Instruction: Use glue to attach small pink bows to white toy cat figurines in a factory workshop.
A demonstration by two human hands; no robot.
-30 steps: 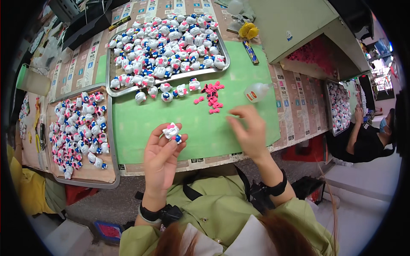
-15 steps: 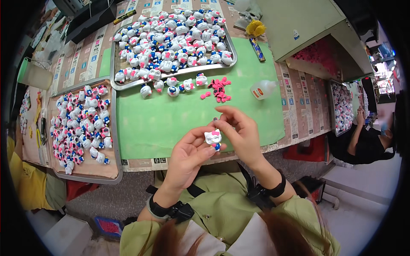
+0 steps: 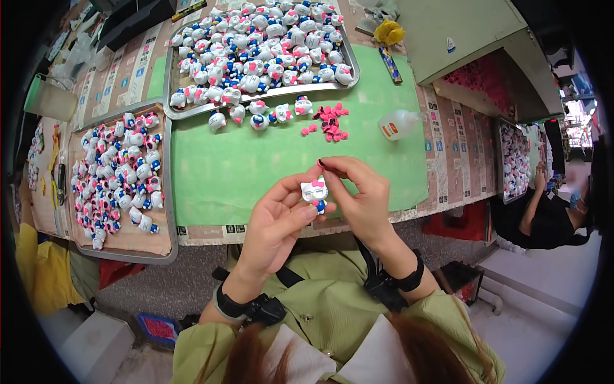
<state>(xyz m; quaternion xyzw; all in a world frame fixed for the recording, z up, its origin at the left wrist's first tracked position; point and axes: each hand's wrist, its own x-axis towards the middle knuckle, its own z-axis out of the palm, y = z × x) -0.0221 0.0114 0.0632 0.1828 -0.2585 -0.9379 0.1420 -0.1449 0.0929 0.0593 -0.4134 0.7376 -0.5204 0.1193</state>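
A white cat figurine (image 3: 313, 191) with a pink bow and a blue body is upright between the thumb and fingers of my left hand (image 3: 272, 221). Close beside it, my right hand (image 3: 359, 195) pinches a small pink and dark piece (image 3: 320, 163) at its fingertips, just above the figurine's head. Small pink pieces (image 3: 331, 121) lie in a loose pile on the green mat (image 3: 224, 173) beyond my hands. Left of that pile is a short row of cat figurines (image 3: 259, 121).
A metal tray (image 3: 275, 91) heaped with figurines stands at the back; another tray (image 3: 167, 211) of them is at left. A glue-like bottle (image 3: 396, 124) sits right of the pink pile, near a battery-like tube (image 3: 389, 64). A grey cabinet (image 3: 460, 38) rises behind. Co-workers sit at both sides.
The pink piece at my right fingertips now shows more clearly, turned above the figurine. My left hand and the figurine have moved slightly left and up. The whole view has shifted a little.
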